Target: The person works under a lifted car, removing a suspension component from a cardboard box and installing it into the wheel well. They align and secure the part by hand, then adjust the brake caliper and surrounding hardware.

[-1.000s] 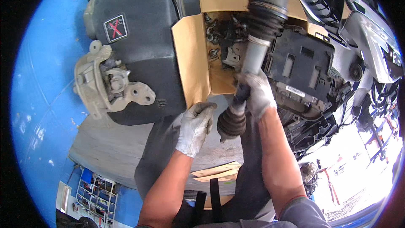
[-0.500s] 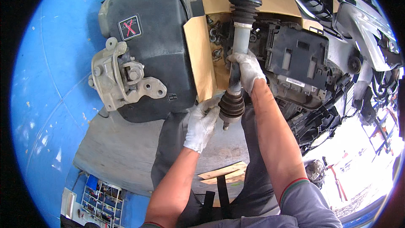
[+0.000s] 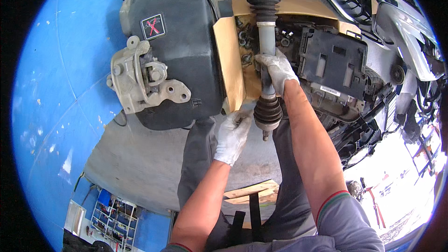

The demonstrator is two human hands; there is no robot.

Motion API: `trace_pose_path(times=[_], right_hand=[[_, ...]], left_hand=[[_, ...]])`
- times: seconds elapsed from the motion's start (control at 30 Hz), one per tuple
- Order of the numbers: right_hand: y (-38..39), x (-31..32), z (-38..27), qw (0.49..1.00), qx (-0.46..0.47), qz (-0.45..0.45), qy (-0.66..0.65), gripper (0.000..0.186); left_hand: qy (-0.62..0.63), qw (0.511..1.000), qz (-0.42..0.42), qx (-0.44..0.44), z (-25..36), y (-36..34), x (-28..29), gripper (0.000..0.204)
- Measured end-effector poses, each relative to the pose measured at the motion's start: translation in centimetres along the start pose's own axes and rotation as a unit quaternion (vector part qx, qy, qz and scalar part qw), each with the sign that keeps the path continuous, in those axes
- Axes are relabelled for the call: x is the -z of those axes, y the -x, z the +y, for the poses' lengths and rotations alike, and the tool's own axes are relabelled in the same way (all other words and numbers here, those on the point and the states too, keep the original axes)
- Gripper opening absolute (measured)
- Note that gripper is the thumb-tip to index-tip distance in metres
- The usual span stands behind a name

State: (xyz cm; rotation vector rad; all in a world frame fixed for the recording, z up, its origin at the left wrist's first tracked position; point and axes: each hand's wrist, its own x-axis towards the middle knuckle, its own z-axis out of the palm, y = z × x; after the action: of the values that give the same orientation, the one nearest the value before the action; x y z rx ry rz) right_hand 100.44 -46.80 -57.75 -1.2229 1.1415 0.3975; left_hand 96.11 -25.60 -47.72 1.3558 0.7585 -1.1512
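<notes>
White-gloved and steady, a right hand holds a grey-and-black drive shaft in the head view, the grip wrapped around the slim middle of the bar. The shaft runs nearly straight up and down the picture, passing in front of a cardboard box, with a ribbed upper boot at the far end and a ribbed lower boot near the person's trousers. Just beside that lower boot is the left hand, gloved too, its fingers bent; whether its grip is pressed together or pinching anything cannot be told.

Bolts lie inside the box, beyond the right hand. To the right sits a flat black plastic part with slots, and farther off a silver panel. At left, a metal bracket rests on a large black case bearing a red-crossed sticker. Cardboard strips show between the legs; a rack stands at lower left.
</notes>
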Motion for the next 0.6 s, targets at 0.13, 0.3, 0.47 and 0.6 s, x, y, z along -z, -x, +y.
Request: trace_pose_path(times=[0.13,0.3,0.47,0.6], right_hand=[[-0.1,0.1,0.1,0.999,0.022,-0.002,0.028,0.049],[5.0,2.5,2.2,0.967,0.066,0.074,0.234,0.038],[20.0,10.2,7.4,0.950,0.019,-0.131,0.283,0.036],[35.7,17.0,8.2,0.952,0.046,-0.254,0.166,0.045]], left_hand=[[0.077,0.996,-0.029,0.031,0.5,0.3,-0.6,0.023],[-0.108,0.994,0.001,0.027,2.3,1.5,-1.3,0.024],[-0.151,0.987,-0.005,0.059,3.9,8.8,-4.2,0.029],[-0.186,0.965,-0.172,0.073,3.1,20.6,-10.2,0.028]])
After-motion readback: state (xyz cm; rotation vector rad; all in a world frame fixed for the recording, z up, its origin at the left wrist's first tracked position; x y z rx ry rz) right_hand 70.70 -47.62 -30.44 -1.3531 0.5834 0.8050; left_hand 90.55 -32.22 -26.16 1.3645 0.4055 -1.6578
